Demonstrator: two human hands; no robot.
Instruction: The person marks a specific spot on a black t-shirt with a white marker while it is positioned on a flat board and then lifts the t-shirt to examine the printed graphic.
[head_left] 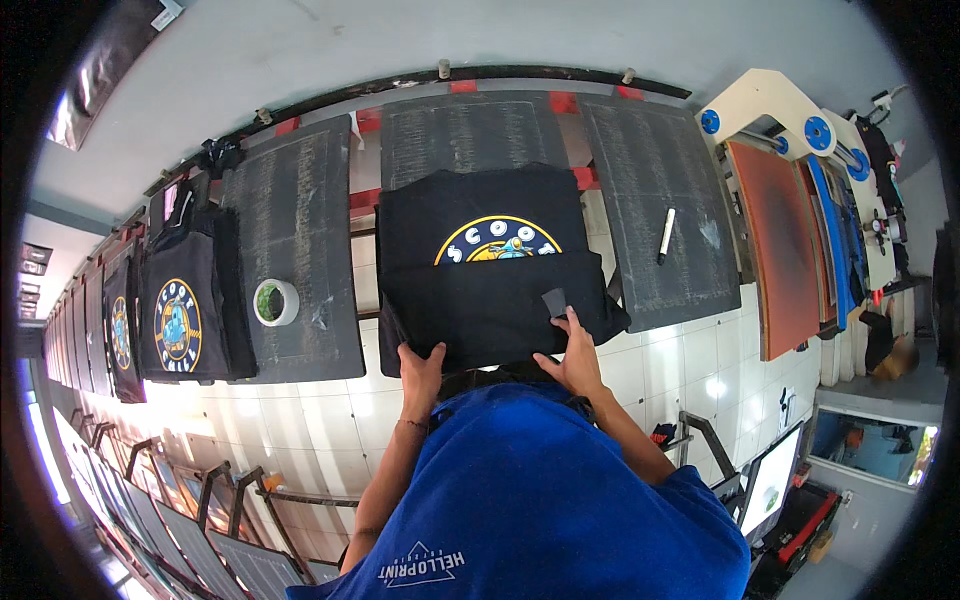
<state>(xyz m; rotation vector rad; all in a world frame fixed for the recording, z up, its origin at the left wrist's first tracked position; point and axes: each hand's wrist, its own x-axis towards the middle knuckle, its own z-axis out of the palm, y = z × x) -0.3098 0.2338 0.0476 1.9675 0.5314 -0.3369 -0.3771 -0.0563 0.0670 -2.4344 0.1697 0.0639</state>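
Observation:
A black T-shirt [460, 300] with a round yellow, white and blue print lies over the middle board in front of me. Its near part is folded up across the lower half of the print. My left hand [420, 372] grips the shirt's near edge at the left, thumb toward the middle. At the right of that edge, my right hand [575, 360] holds the cloth between thumb and fingers. Just beyond its fingertips sits a small grey patch [553, 303] on the black fabric.
On the left board [300, 200] stands a white pot with green contents [276, 302]. A white marker [667, 236] lies on the right board [640, 160]. Further left, another printed black shirt [190, 270] covers a board. Framed screens [775, 250] lean at the far right.

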